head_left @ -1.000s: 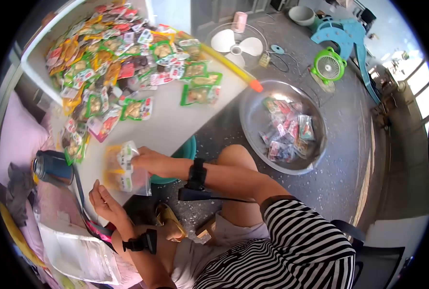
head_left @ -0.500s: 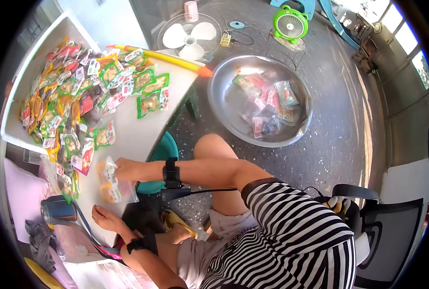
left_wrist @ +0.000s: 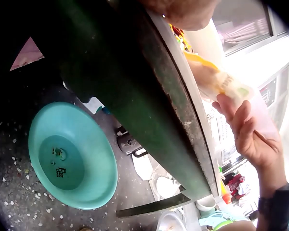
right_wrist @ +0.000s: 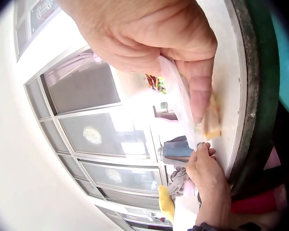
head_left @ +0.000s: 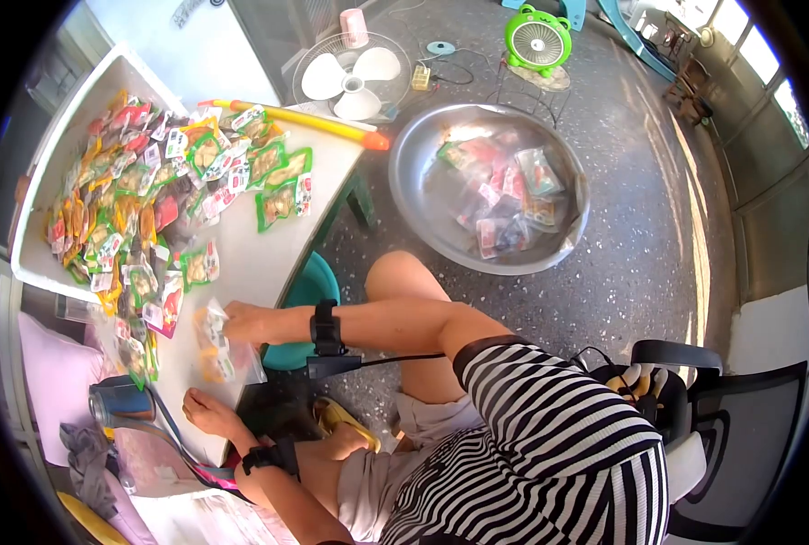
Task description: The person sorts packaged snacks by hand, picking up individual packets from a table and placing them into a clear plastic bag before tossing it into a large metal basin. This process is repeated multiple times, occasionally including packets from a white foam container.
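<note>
My right hand (head_left: 250,323) holds a clear plastic bag (head_left: 207,329) near the table's front edge. Yellow-edged packets (right_wrist: 211,122) show through the plastic in the right wrist view. There, the right thumb and fingers (right_wrist: 201,91) pinch the bag's upper edge. The left wrist view shows the right hand (left_wrist: 253,137) from across the table, the bag (left_wrist: 221,82) at its fingertips. My left hand (head_left: 212,413) rests at the table edge just below the bag, fingers loosely curled, holding nothing visible.
Many small food packets (head_left: 132,177) spill from a white foam box (head_left: 32,245) across the table (head_left: 250,263). A yellow tube (head_left: 305,118) lies at the back edge. On the floor stand a metal basin (head_left: 423,200) with filled bags and a teal tub (head_left: 318,282). A dark-blue cup (head_left: 121,401) sits left.
The head view has shifted, so the table appears lower and further left. The left hand's fingers, straighter and raised earlier, now curl loosely lower down. The right hand keeps its hold on the bag.
</note>
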The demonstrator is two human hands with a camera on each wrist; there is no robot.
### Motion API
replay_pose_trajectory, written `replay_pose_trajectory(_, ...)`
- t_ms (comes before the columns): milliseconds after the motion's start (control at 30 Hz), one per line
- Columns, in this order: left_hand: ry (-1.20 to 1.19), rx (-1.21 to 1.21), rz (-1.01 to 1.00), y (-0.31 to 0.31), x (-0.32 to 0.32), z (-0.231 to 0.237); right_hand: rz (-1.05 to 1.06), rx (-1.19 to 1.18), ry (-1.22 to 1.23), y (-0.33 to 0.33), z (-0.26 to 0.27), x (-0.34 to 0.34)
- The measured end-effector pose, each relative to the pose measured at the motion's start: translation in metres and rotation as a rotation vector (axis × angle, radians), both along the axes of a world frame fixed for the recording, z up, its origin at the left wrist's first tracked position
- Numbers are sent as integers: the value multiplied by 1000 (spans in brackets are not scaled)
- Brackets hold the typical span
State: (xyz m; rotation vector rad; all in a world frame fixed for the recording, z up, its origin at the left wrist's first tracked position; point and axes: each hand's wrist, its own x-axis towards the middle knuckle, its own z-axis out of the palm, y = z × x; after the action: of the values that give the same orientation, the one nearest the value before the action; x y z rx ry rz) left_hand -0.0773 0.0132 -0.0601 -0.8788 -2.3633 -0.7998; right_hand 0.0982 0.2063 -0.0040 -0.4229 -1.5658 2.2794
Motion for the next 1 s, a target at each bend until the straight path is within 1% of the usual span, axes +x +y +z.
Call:
replay_pose_trajectory(167, -3, 11, -4, 1, 1, 0, 5, -27, -64, 0, -1, -2)
replay_pose_trajectory(367, -12, -12, 6, -1, -2, -2, 17, 34, -104, 1, -2, -3)
replay_pose_trajectory(433, -11, -12, 5, -1, -3, -2, 90, 207, 107, 7, -27, -16)
replay_pose_trajectory(500, -14, -11, 6, -1, -2, -3, 92, 246, 163, 9, -44, -21)
replay_pose_trajectory(600, -24, -8, 6, 0, -1, -1, 7, 106, 5, 2, -8, 0)
replay_pose_trajectory(667, -32, -12, -3, -1, -1, 0, -26, 10, -112, -1, 5, 4)
replay_pose_trajectory(733, -33, -16, 5, -1, 1, 2, 34, 137, -17, 3, -18, -11)
replay_pose_trajectory(800, -33, -12, 5, 1, 2, 1, 5, 223, 94, 6, -55, -36)
replay_pose_trajectory(833, -31, -8, 1, 0, 0, 0, -53, 244, 160, 5, -63, -44)
replay_pose_trajectory(867, -28, -5, -1, 0, -2, -1, -71, 190, 134, 5, -72, -49)
replay_pose_trajectory(900, -29, -5, -1, 0, -2, -1, -91, 136, 109, 4, -68, -46)
replay_pose_trajectory(933, -28, -6, 1, 0, -3, -2, -71, 7, -8, 2, -27, -23)
replay_pose_trajectory(967, -27, -7, 2, 0, -4, -2, -50, -122, -124, 0, -4, -10)
replay_pose_trajectory(1000, -19, -7, -3, 0, -4, -2, -33, -16, -73, 2, -19, -20)
